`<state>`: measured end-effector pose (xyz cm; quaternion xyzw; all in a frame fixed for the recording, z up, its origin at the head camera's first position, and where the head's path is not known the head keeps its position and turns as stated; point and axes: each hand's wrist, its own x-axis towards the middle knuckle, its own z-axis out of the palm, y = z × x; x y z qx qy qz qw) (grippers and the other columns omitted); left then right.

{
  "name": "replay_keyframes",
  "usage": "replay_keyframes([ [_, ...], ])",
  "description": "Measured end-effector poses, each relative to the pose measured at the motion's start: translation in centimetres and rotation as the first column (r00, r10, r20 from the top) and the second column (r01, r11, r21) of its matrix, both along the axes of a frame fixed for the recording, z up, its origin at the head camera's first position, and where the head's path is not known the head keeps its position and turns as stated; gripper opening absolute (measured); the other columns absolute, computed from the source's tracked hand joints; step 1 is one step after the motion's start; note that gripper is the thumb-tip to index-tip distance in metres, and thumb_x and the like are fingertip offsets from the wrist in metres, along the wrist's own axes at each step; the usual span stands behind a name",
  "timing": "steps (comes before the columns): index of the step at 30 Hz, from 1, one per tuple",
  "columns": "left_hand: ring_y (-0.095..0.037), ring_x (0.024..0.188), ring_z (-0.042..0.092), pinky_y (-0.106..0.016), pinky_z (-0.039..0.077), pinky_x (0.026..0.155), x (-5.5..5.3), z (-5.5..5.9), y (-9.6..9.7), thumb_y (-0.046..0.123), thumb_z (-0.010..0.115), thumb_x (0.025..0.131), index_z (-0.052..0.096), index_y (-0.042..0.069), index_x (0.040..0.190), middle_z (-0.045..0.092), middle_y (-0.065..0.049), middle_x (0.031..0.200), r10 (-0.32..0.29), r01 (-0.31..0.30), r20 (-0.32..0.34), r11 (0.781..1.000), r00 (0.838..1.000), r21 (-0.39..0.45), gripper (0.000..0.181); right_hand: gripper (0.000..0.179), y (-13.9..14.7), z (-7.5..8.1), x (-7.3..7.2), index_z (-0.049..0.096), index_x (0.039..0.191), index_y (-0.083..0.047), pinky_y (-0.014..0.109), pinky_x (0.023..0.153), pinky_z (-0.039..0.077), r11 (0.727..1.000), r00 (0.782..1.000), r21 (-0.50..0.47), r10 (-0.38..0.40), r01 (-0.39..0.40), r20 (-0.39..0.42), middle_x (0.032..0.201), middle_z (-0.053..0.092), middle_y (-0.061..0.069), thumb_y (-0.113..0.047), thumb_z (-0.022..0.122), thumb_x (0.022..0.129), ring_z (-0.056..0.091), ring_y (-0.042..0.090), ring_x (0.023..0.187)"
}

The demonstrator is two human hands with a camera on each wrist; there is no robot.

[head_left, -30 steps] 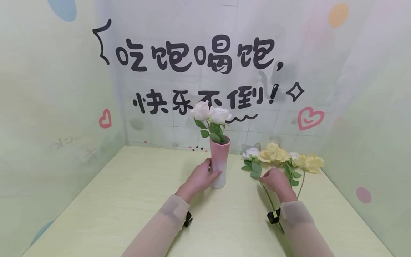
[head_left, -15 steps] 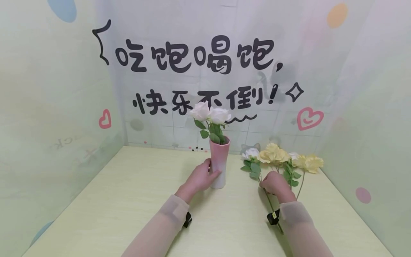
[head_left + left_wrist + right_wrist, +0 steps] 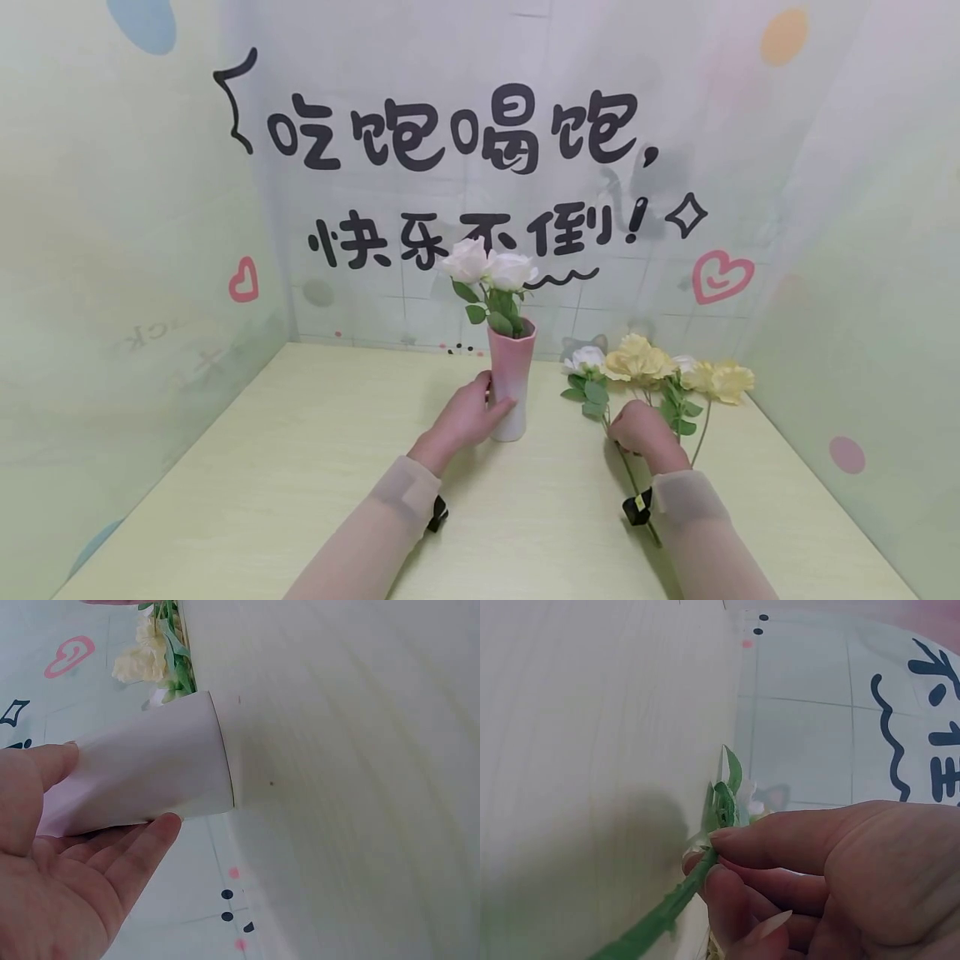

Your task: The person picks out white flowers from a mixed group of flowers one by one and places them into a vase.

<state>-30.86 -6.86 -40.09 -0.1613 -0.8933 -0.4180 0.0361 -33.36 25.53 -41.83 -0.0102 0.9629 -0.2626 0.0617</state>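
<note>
A pink-to-white vase [image 3: 512,375] stands upright on the table, with two pale pink-white roses [image 3: 487,265] and green leaves rising from its mouth. My left hand [image 3: 467,414] grips the lower part of the vase from the left, thumb in front. In the left wrist view the thumb and fingers [image 3: 146,851] lie around the vase's pale lower body. To the right, my right hand [image 3: 643,432] pinches the green stem [image 3: 664,915] of a white rose [image 3: 584,360] between thumb and fingertips. That rose's head and leaves are at the table's back; its stem runs toward me.
Yellow flowers [image 3: 640,358] and another white bloom [image 3: 684,363] lie right beside my right hand, their stems partly hidden by it. The back wall [image 3: 360,317] with black lettering stands close behind the vase. A side wall [image 3: 855,350] bounds the table at right.
My right hand has shifted very slightly along the white rose's stem, which stays in its pinch. The left hand and the vase hold still.
</note>
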Motion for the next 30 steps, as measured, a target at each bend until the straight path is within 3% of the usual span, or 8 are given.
replay_keyframes([
  [3,-0.043,0.143,0.063,-0.056,0.054,0.119,-0.1,-0.1,0.0,0.035,0.063,0.112,0.043,-0.006,0.16,0.06,-0.027,0.157,-0.002,0.002,-0.005,1.0,1.0,0.0,0.066,0.046,-1.1,1.9,1.8,0.048,0.053,-0.02,0.027,0.052,0.041,1.0,1.0,-0.006,-0.023,0.023,0.016,0.05,0.047,-0.003,-0.005,0.061,0.095,0.045,0.013,0.049],
  [8,-0.043,0.142,0.063,-0.056,0.055,0.118,-0.1,-0.1,-0.1,0.035,0.064,0.112,0.044,-0.006,0.159,0.06,-0.028,0.156,-0.005,0.005,-0.014,1.0,1.0,0.0,0.066,0.047,-1.8,2.7,3.0,0.049,0.055,-0.021,0.027,0.054,0.042,0.999,0.999,0.006,-0.032,0.032,-0.003,0.05,0.046,-0.005,-0.006,0.063,0.098,0.048,0.012,0.05],
  [30,-0.043,0.143,0.063,-0.057,0.055,0.118,-0.1,-0.1,0.0,0.034,0.065,0.111,0.044,-0.006,0.16,0.06,-0.028,0.157,-0.007,0.007,-0.014,1.0,1.0,0.004,0.066,0.045,-2.2,2.9,3.1,0.046,0.056,-0.02,0.025,0.055,0.046,0.999,0.999,-0.036,-0.035,0.035,0.004,0.05,0.041,-0.007,-0.004,0.058,0.096,0.048,0.01,0.048],
])
